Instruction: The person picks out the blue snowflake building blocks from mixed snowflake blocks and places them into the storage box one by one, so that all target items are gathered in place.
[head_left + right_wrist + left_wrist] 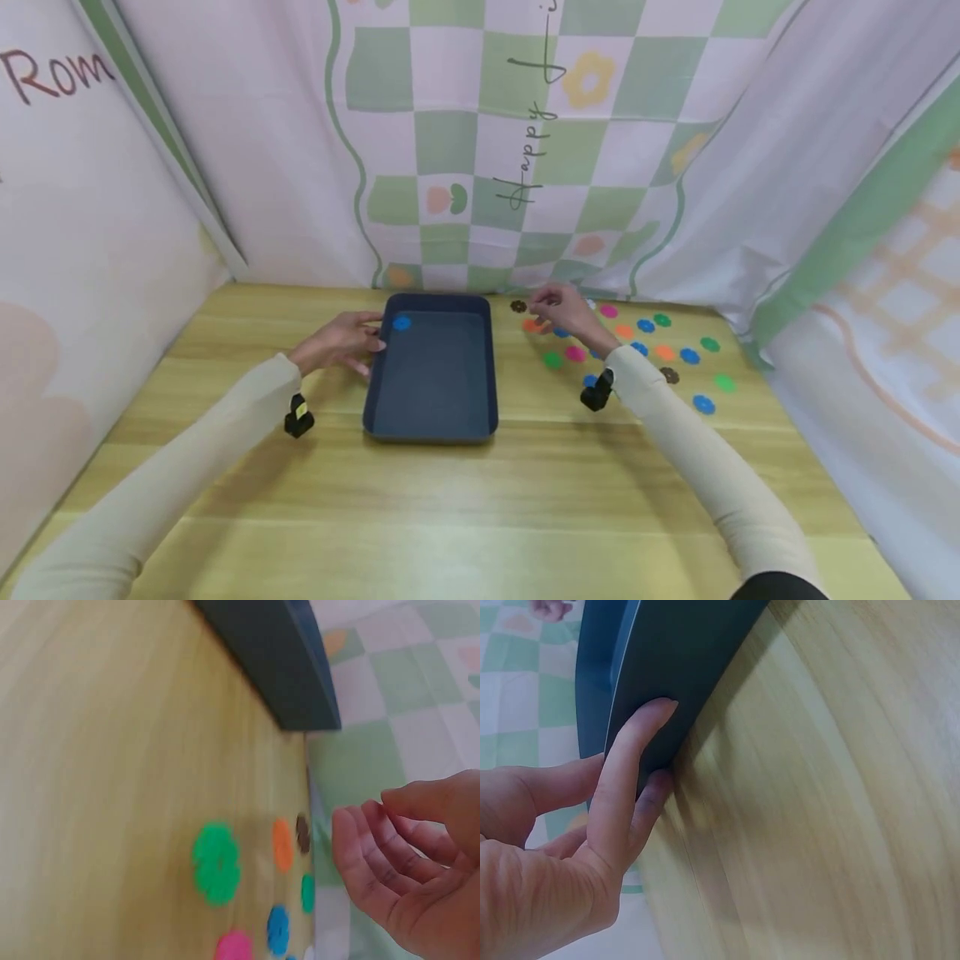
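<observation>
A dark blue rectangular tray [431,429] lies on the table with one blue flower-shaped disc [402,323] near its far left corner. My left hand [341,342] rests at the tray's left side, its fairly straight fingers touching the outer wall [690,667] and rim. To the right of the tray, my right hand [566,312] hovers over scattered discs with loosely bent fingers. In the right wrist view its thumb comes close to the fingertips, and nothing shows between them. Below it are a brown disc [518,307], an orange disc [282,844] and a green disc [216,862].
Several more flower-shaped discs spread across the table's right side, including a pink disc [575,354], a blue disc [703,404] and a light green disc [724,383]. A checkered curtain [517,150] hangs along the table's back edge. White cloth walls stand left and right.
</observation>
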Demonstrator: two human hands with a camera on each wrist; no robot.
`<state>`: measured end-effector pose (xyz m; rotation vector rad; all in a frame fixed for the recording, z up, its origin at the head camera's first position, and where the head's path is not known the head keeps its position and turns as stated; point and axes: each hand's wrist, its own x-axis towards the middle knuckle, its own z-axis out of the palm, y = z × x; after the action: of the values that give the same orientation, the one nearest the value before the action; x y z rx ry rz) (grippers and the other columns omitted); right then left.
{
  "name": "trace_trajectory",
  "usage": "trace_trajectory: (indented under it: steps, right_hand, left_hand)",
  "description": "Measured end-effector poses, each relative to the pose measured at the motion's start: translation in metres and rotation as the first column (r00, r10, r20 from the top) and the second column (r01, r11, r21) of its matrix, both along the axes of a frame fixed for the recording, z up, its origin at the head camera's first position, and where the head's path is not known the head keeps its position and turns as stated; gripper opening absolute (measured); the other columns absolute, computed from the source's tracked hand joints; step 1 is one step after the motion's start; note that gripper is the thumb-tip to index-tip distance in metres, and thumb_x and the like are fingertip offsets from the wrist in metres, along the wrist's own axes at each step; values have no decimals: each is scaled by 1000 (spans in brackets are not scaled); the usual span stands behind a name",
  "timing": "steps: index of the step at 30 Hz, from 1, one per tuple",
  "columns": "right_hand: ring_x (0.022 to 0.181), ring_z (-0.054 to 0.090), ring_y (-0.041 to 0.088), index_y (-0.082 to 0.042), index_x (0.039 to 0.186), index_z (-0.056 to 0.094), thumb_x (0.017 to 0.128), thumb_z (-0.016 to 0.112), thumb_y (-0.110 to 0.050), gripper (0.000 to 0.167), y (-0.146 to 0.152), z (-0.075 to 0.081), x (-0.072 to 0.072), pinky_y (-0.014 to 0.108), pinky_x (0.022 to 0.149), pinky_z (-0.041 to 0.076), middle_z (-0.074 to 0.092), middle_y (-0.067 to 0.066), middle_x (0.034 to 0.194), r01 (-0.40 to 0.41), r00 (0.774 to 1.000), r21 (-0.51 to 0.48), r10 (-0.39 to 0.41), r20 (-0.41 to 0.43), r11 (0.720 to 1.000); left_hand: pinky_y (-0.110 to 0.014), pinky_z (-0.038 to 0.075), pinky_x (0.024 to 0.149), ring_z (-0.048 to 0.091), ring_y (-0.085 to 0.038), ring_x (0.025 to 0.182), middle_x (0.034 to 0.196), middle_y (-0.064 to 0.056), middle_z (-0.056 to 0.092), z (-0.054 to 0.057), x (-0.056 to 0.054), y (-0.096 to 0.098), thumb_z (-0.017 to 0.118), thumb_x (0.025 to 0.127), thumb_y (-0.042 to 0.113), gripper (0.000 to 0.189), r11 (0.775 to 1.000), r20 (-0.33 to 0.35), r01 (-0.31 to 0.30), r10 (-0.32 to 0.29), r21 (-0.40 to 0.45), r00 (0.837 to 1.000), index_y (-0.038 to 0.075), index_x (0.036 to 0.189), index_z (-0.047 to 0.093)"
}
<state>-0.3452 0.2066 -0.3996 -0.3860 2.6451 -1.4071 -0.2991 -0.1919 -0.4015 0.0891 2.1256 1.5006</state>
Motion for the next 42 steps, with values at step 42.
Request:
trace_trajectory:
  steps: [42]
  right_hand:
    - [115,66,45,10,126,62,94,74,-4,37,52,-21,1,53,97,60,67,32,125,45,998,407,-23,-58,912]
  left_hand:
    - [-33,68,72,45,-50,143,170,-31,14,-6,-4,-4,51,104,-5,76,996,34,19,-22,83,999,3,168,11]
